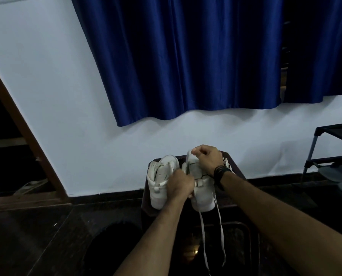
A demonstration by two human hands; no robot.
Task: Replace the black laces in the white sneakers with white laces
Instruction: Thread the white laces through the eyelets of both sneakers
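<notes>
both hands' grip, left hand point(181, 183) and right hand point(207, 157), pinches white laces point(203, 234) beneath blue curtain point(186, 56).

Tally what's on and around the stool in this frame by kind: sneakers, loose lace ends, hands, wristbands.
White sneakers: 2, one on the left, one on the right
Hanging white lace strands: 2, one and another, both dropping from the right sneaker
Hands: 2, left hand, right hand
Dark wristbands: 1 stack
Total: 7
</notes>
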